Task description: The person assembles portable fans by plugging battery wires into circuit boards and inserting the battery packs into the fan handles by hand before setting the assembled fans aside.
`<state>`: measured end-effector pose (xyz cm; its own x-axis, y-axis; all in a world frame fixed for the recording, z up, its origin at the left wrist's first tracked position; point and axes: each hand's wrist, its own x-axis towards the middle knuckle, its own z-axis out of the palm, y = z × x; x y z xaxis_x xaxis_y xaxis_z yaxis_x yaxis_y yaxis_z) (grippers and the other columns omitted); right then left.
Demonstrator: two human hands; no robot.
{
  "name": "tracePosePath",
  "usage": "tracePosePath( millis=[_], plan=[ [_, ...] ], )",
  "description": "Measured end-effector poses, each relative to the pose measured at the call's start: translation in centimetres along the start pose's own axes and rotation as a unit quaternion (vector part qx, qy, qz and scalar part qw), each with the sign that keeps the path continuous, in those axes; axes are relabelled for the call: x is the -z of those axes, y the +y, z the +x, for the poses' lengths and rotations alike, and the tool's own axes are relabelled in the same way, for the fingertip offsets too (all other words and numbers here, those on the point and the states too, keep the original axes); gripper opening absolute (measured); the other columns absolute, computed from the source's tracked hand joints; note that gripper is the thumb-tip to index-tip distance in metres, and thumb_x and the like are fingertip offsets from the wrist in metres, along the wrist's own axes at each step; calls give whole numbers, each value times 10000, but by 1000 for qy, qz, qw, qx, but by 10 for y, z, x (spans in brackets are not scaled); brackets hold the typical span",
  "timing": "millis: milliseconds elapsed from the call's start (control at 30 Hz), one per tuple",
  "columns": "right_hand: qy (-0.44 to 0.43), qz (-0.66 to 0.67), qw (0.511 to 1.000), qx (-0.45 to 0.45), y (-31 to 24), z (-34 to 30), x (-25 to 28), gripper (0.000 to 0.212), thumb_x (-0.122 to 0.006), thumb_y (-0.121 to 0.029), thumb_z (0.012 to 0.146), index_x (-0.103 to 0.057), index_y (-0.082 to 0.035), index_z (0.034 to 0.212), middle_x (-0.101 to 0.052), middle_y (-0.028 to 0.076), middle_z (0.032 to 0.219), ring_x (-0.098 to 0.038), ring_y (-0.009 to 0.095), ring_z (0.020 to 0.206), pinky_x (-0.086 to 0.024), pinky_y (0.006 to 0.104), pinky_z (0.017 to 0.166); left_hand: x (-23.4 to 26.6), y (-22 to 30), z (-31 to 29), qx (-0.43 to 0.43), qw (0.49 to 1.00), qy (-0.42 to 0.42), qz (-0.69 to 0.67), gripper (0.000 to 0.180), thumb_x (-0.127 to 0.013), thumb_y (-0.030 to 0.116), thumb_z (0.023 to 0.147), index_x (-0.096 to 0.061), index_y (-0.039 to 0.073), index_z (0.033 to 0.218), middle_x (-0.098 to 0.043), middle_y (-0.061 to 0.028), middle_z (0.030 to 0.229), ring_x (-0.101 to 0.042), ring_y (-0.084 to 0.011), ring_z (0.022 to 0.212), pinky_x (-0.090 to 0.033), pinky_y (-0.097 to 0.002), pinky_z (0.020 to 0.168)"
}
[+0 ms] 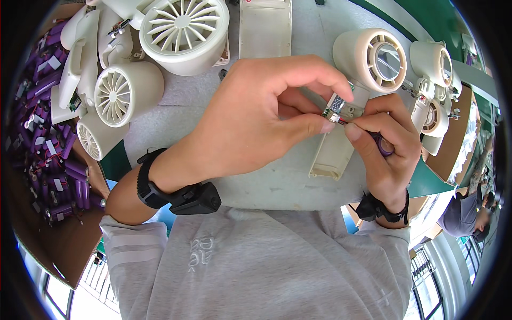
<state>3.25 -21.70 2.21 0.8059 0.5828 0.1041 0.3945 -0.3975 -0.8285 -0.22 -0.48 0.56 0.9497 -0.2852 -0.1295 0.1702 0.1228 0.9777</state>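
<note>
My left hand [250, 117] pinches a small circuit board [334, 106] between thumb and fingertips, with a silvery part on its near edge. Close against that edge, the thumb and forefinger of my right hand [392, 133] are pressed together on a small wire connector [342, 122]. Whether the connector sits in the board or only touches it, I cannot tell. A purple cylindrical battery [383, 145] lies curled in the right palm, mostly hidden by fingers. Beneath both hands is a cream handle shell [332, 154], joined to or lying by a round fan housing [372, 60].
On the left, a cardboard box [74, 250] holds many purple batteries [58, 176] with wires. Cream fan heads [184, 37] crowd the upper left of the grey mat [256, 186]. A rectangular cream shell [265, 29] lies far ahead. More fan units [433, 64] stand right; another person [464, 216] is beyond.
</note>
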Motion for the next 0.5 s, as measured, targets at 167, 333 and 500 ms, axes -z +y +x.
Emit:
tracePosePath(
  millis=[167, 333, 500],
  plan=[
    [0, -31, 999, 42, -1, 2, -2, 112, -739, 33, 727, -667, 26, 813, -551, 92, 804, -502, 133, 602, -372, 243, 502, -1, -3, 1, -23, 999, 26, -1, 333, -645, -136, 800, -610, -36, 1115, -637, -100, 1092, -650, -149, 943, -551, -259, 814],
    [-4, -93, 993, 66, -6, 0, -2, 126, -745, 29, 715, -673, 8, 815, -583, 106, 834, -541, 148, 622, -412, 250, 509, -1, -6, 1, -101, 990, 35, 89, 382, -635, -144, 766, -639, 0, 1120, -655, -88, 1039, -650, -136, 894, -557, -255, 764],
    [85, -43, 995, 29, 0, -10, -18, 271, -770, 28, 677, -666, -14, 924, -614, 116, 873, -585, 171, 664, -456, 268, 537, -4, -13, 4, -187, 957, 52, 215, 439, -651, -132, 706, -665, 38, 1110, -667, -98, 978, -659, -146, 822, -569, -256, 686]
  ],
)
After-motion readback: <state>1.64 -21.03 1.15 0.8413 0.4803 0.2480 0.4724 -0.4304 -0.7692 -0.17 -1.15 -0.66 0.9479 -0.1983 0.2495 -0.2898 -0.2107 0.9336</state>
